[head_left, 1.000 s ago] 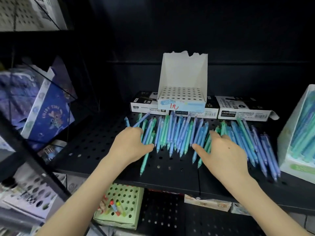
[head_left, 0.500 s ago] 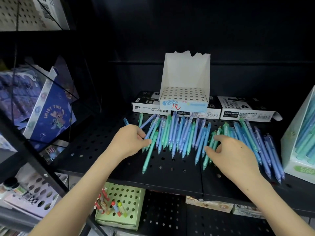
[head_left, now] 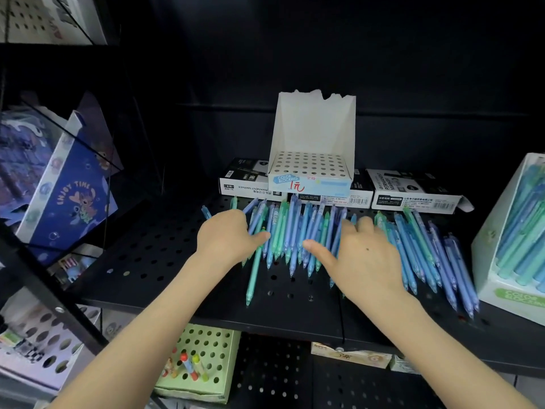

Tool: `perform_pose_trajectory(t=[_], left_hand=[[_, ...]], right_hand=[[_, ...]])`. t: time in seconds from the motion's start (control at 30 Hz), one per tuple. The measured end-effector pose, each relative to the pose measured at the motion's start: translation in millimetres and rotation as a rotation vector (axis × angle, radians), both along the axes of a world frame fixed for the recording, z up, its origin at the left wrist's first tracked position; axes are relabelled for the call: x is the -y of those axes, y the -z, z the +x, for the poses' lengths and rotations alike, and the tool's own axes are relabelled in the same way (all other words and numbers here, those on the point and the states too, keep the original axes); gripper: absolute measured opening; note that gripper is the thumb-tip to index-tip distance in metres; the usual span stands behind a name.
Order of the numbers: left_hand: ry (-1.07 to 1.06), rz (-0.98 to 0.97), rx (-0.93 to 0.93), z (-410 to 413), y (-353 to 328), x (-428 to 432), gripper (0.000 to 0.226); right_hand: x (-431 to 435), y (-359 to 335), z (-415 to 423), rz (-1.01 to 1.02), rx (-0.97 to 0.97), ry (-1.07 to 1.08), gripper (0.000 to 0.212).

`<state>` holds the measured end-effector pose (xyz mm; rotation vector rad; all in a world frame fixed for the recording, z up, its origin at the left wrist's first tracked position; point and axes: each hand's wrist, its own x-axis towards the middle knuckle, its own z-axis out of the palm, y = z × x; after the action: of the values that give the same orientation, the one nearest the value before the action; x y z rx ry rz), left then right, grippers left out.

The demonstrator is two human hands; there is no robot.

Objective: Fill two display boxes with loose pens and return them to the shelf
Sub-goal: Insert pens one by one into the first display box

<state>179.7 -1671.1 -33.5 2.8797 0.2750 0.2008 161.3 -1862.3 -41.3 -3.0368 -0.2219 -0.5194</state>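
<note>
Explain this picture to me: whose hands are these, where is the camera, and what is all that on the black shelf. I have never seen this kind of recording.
There is no machine here. A person works with two bare hands, and the single camera sits on their head, looking forward and down. The left hand and the right hand both rest on a row of loose pens, blue and green, lying on a black perforated shelf. The right hand's fingers lie spread on the pens. The left hand's fingers are hidden behind its back, so a grip cannot be judged. Behind the pens an empty white display box seems to sit on flat marker boxes. At the right edge stands a second display box, already holding pens.
</note>
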Motion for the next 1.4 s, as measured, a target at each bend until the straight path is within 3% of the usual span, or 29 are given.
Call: perform_pose_trajectory(t=[0.2, 0.37, 0.47, 0.73, 0.93, 1.13, 1.27, 1.4], left_hand=[[0.022, -0.150, -0.098, 10, 1, 1, 0.041], [0.046, -0.317, -0.141, 14, 1, -1, 0.039], [0.069, -0.452, -0.166, 13, 0, -4, 0.022], [0.078, -0.573, -0.142, 6, -1, -17, 0.018], [0.131, -0.701, -0.070, -10, -5, -19, 0.033], [0.283, -0.926, 0.009, -23, -21, 8, 0.020], [0.461, -1.124, 0.040, -26, -32, 47, 0.019], [0.606, -1.306, 0.035, -20, -39, 96, 0.019]], right_hand=[[-22, 0, 22, 0.070, -0.093, -0.076, 0.080], [-33, -1, 30, 0.152, -0.117, -0.062, 0.049], [-33, 0, 30, 0.241, -0.114, -0.079, 0.036], [-16, -3, 39, 0.756, -0.369, -0.092, 0.045], [13, -14, 22, 1.134, -0.495, -0.047, 0.043], [56, -21, -11, 1.290, -0.527, -0.092, 0.016], [81, -30, -32, 1.418, -0.555, -0.186, 0.018], [106, -35, -51, 1.494, -0.438, -0.217, 0.014]])
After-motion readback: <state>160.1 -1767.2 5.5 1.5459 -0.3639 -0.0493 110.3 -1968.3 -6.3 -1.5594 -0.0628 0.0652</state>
